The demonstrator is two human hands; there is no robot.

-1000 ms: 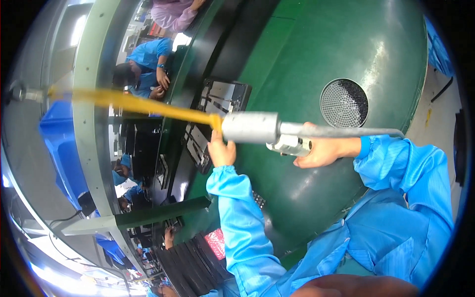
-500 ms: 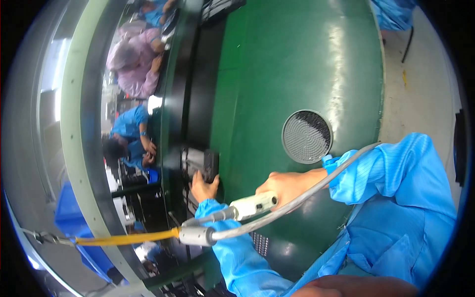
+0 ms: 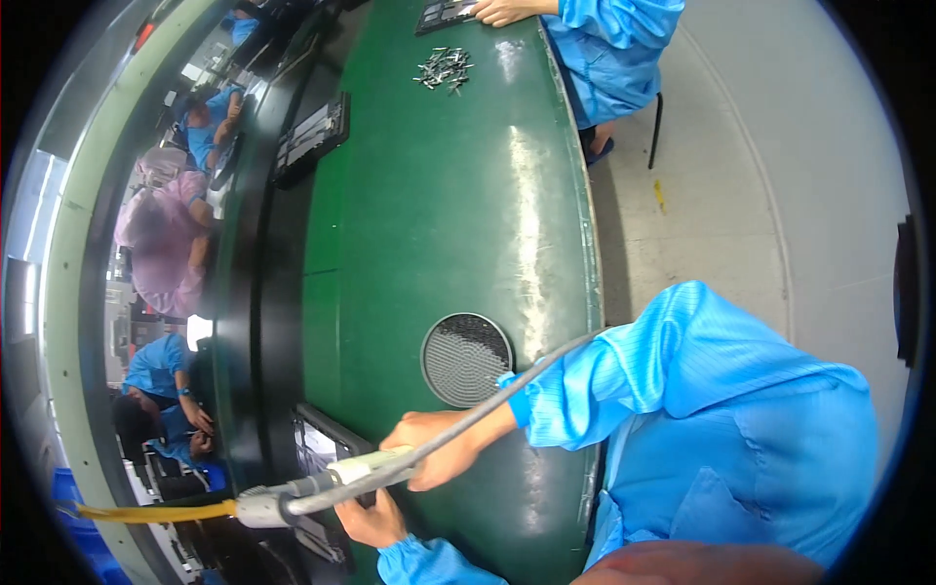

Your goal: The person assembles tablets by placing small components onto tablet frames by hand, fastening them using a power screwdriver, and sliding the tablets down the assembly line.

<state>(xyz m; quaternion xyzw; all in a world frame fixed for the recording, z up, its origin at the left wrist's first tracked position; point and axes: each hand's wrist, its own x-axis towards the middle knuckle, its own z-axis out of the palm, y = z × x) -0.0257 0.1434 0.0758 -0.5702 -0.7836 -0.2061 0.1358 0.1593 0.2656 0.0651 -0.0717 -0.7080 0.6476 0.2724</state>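
My right hand (image 3: 444, 450) is closed round a cream-coloured electric screwdriver (image 3: 363, 468), with a thick grey cable (image 3: 507, 390) crossing over the hand. The screwdriver's tip is hidden. Just below it, my left hand (image 3: 372, 522) grips the near end of a black frame with pale panels (image 3: 327, 439) at the left of the bench; the cable and screwdriver cover part of its fingers. Beyond my right wrist lies a round grey dish (image 3: 444, 370) with a ridged bottom and many tiny dark pieces heaped on its far right side.
A yellow strap (image 3: 156, 512) holds a grey cylinder (image 3: 261, 507) on the cable. Another black frame (image 3: 314, 136) lies farther along the green bench (image 3: 409, 214). Near a pile of small metal parts (image 3: 445, 68), a co-worker's hand (image 3: 507, 10) touches a third frame (image 3: 447, 14).
The view has shifted, bringing the far bench end and a co-worker's hand into sight. My right hand has brought the screwdriver over the frame, close to my left hand.
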